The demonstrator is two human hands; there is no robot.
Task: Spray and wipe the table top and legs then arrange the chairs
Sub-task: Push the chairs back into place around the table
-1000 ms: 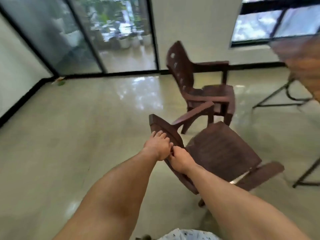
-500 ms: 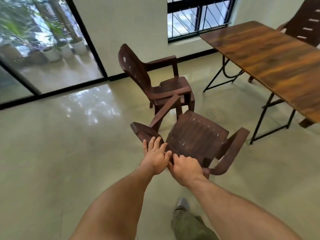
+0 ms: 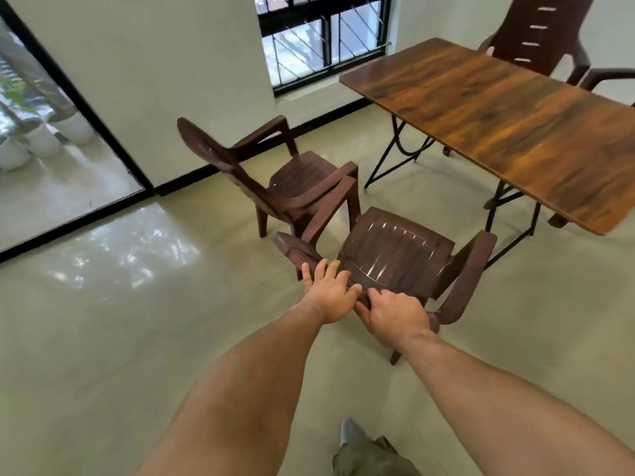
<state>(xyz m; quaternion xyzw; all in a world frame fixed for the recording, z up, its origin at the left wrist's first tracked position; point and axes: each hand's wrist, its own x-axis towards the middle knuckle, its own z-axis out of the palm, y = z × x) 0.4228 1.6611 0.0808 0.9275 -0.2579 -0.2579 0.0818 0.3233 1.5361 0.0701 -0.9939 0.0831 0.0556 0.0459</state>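
A dark brown plastic armchair [image 3: 395, 249] stands just ahead of me, its seat facing the table. My left hand [image 3: 330, 293] holds the top of its backrest, fingers laid over the edge. Right beside it, my right hand [image 3: 395, 314] grips the same top edge with curled fingers. A second brown armchair [image 3: 295, 180] stands behind the first, close to its left armrest. The wooden table top [image 3: 508, 121] on black metal legs [image 3: 388, 159] is at the right.
A third brown chair [image 3: 539, 32] stands on the table's far side. A barred window [image 3: 323, 39] and a white wall are behind. A glass door [image 3: 51, 132] is at the left. Glossy open floor [image 3: 137, 338] lies to my left. My foot [image 3: 350, 431] shows below.
I have turned right with the chair, bringing it nearer the table, which has come fully into view. Both hands have stayed on the backrest top.
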